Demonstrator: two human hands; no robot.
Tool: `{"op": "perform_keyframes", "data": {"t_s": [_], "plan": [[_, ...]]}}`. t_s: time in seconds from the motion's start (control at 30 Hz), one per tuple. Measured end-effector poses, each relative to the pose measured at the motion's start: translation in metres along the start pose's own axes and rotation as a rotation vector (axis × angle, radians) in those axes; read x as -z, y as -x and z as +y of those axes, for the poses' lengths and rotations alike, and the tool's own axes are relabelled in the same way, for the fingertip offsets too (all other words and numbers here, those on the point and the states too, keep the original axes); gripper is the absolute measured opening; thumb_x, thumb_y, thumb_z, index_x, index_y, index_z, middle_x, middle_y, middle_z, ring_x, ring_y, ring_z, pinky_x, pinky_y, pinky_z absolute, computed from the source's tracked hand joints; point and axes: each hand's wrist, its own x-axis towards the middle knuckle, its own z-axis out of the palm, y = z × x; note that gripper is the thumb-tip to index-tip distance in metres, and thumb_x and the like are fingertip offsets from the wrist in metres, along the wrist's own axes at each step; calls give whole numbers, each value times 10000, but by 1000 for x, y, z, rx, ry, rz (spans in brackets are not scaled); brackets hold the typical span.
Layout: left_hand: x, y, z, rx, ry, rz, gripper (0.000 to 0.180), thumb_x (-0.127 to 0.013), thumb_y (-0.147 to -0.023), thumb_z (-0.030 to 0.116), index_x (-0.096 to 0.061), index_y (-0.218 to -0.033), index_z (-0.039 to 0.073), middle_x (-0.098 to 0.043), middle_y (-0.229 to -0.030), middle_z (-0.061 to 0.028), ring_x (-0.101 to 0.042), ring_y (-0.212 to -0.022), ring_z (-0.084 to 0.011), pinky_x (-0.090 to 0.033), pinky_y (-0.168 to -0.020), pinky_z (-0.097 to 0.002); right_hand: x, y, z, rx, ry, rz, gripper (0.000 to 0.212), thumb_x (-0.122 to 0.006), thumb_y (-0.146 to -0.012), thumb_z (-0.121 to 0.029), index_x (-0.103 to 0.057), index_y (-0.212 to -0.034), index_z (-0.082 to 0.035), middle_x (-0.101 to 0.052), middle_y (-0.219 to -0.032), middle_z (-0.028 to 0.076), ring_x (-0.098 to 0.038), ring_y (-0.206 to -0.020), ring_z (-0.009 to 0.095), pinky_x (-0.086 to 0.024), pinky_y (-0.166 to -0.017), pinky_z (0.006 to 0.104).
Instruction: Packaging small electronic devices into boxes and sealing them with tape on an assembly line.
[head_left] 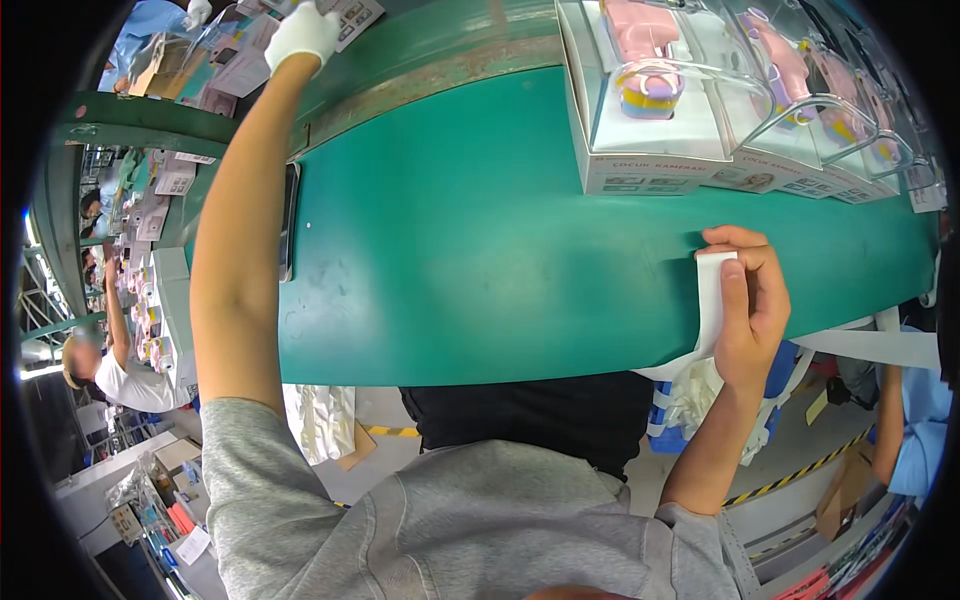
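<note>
My right hand (748, 310) is above the near right part of the green table, thumb and fingers closed on a white paper strip (711, 300). The strip hangs down and curves past the table's near edge. My left arm stretches far forward. In a white glove, my left hand (303, 38) is at the top rim of the view, beside a white printed box (355, 18). Its fingers are too small and partly cut off, so I cannot tell whether they grip anything.
White boxes with clear covers (640, 170) hold pink toy cameras at the far right, with wire hooks over them. A dark phone-like object (290, 225) lies at the table's (450, 250) left edge. A blue crate (675, 425) with crumpled white material stands below. Co-workers sit left and right.
</note>
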Motion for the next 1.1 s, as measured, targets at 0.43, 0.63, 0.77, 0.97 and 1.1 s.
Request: {"op": "perform_keyframes", "data": {"t_s": [0.43,0.63,0.77,0.97,1.1], "plan": [[122,228,40,-246,472,119,174,-697,-895,280,-717,-925,110,-668,-733,-118,-647,-654,-301,-523,-651,-375,-1,9,3,105,32,-77,118,-507,-1043,-75,-547,-957,-5,-612,-1105,115,-562,-937,144,-458,-860,286],[146,345,60,-198,795,114,214,-744,-873,86,-703,-1077,38,-625,-670,-47,-575,-583,-100,-461,-571,-252,-54,42,-47,350,-171,-167,182,-579,-1025,-139,-504,-897,-35,-549,-833,78,-457,-688,143,-374,-646,304],[175,407,85,-351,1383,-311,443,-819,-783,77,-677,-1201,34,-685,-990,-68,-661,-846,-156,-509,-721,-281,-79,59,-56,466,-196,-110,231,-608,-1016,-187,-492,-862,-60,-537,-760,44,-446,-653,141,-359,-667,331],[180,449,124,-149,1789,-295,152,-730,-854,-35,-724,-1003,-5,-709,-914,-93,-656,-779,-140,-517,-715,-263,-86,76,-58,490,-271,-167,128,-729,-909,-88,-612,-880,-45,-598,-749,52,-511,-665,163,-392,-742,327],[181,452,119,-35,1817,-425,121,-739,-858,-7,-731,-979,-4,-717,-908,-91,-633,-744,-121,-507,-700,-258,-91,78,-78,292,-370,-50,116,-747,-864,-20,-658,-935,-1,-648,-779,83,-531,-660,177,-418,-691,329]]}}
